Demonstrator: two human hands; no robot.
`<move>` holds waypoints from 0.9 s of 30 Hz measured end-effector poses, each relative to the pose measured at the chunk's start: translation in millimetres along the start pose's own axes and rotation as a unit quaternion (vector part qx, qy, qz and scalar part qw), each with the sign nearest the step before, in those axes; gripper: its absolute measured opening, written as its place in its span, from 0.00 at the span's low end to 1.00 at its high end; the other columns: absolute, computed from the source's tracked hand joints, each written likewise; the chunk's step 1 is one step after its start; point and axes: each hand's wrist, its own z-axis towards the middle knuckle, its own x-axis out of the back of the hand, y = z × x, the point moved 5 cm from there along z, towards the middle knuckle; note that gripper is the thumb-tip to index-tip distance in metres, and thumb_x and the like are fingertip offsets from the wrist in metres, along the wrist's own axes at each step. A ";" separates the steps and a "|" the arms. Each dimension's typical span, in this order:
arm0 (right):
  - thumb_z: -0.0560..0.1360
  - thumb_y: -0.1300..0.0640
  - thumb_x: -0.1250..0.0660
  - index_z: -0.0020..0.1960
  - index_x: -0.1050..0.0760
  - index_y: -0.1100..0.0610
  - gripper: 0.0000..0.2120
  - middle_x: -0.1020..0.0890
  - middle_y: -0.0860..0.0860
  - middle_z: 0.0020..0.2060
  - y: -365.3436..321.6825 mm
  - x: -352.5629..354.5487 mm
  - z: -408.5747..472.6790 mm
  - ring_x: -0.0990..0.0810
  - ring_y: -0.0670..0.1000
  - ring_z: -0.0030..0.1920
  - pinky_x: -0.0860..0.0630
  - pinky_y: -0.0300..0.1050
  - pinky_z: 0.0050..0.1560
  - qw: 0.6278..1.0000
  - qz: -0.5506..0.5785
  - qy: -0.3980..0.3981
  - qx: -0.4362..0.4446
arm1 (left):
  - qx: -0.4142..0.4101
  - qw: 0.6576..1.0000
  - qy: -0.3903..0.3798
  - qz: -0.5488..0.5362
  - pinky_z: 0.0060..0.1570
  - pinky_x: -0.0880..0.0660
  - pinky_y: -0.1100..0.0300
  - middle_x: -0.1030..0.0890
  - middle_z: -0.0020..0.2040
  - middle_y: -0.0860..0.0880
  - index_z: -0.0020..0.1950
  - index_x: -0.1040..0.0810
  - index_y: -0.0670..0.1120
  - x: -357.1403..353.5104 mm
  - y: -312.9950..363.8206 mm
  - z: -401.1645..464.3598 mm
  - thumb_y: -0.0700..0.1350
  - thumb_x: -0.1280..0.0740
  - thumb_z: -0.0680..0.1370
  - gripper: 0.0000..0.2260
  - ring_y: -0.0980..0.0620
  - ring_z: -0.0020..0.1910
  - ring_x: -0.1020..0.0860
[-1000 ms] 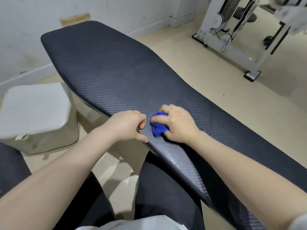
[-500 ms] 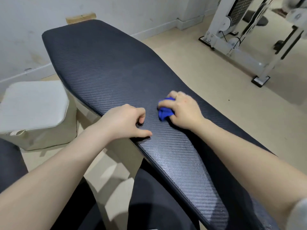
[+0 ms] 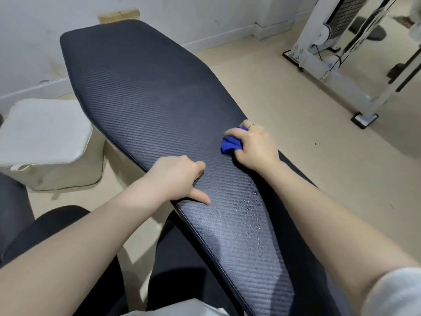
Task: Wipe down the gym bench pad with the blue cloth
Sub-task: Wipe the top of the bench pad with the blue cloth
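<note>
The dark textured gym bench pad (image 3: 145, 92) runs from the upper left toward the lower right. My right hand (image 3: 255, 145) presses a bunched blue cloth (image 3: 230, 143) onto the pad near its right edge; only a small part of the cloth shows beside the fingers. My left hand (image 3: 176, 179) rests on the pad's left edge as a loose fist with the thumb stretched out, holding nothing. Small water droplets glisten on the pad (image 3: 252, 201) between my two forearms.
A white padded box seat (image 3: 45, 135) stands on the floor left of the bench. A white cable machine frame (image 3: 330, 55) occupies the upper right, its foot (image 3: 364, 118) on the beige floor. My dark-trousered legs (image 3: 57, 226) sit below the bench.
My right hand has slid the blue cloth away from me and toward the pad's right edge. My left hand stays on the left edge, and the gap between the hands has widened.
</note>
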 end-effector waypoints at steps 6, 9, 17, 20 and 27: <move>0.64 0.56 0.41 0.49 0.20 0.50 0.16 0.23 0.54 0.43 -16.5 1.4 -35.2 0.24 0.59 0.41 0.30 0.45 0.41 0.997 0.010 -0.012 0.078 | 0.021 0.999 -0.020 -0.026 0.38 0.33 0.58 0.20 0.47 0.47 0.42 0.37 0.50 0.7 0.9 -2.0 0.70 0.33 0.64 0.26 0.45 0.51 0.22; 0.64 0.52 0.47 0.49 0.20 0.49 0.20 0.23 0.54 0.40 -11.2 1.8 -41.4 0.24 0.58 0.40 0.27 0.46 0.40 0.989 0.031 -0.052 0.136 | 0.026 0.998 -0.039 -0.029 0.37 0.35 0.59 0.26 0.39 0.50 0.42 0.35 0.49 4.3 2.1 0.3 0.69 0.32 0.63 0.26 0.45 0.50 0.22; 0.68 0.59 0.38 0.55 0.23 0.47 0.17 0.24 0.54 0.50 21.7 0.3 3.8 0.26 0.59 0.52 0.29 0.47 0.47 0.998 -0.004 -0.006 -0.057 | 0.050 0.998 -0.025 0.012 0.39 0.33 0.58 0.23 0.42 0.51 0.40 0.33 0.50 11.8 8.5 2.7 0.72 0.37 0.64 0.26 0.46 0.49 0.21; 0.65 0.57 0.39 0.52 0.22 0.47 0.17 0.24 0.53 0.46 0.0 6.4 -34.9 0.25 0.59 0.48 0.29 0.46 0.44 0.998 0.015 -0.036 0.046 | 0.058 0.998 0.019 0.030 0.41 0.32 0.57 0.19 0.49 0.47 0.41 0.28 0.50 21.8 18.6 7.3 0.72 0.41 0.67 0.25 0.44 0.51 0.21; 0.67 0.55 0.42 0.54 0.22 0.48 0.18 0.22 0.55 0.48 43.8 1.4 23.7 0.25 0.61 0.48 0.27 0.49 0.48 0.999 -0.017 -0.012 0.044 | 0.054 0.997 0.055 -0.009 0.40 0.34 0.57 0.19 0.48 0.47 0.45 0.32 0.51 18.9 31.9 27.7 0.71 0.38 0.67 0.24 0.44 0.51 0.21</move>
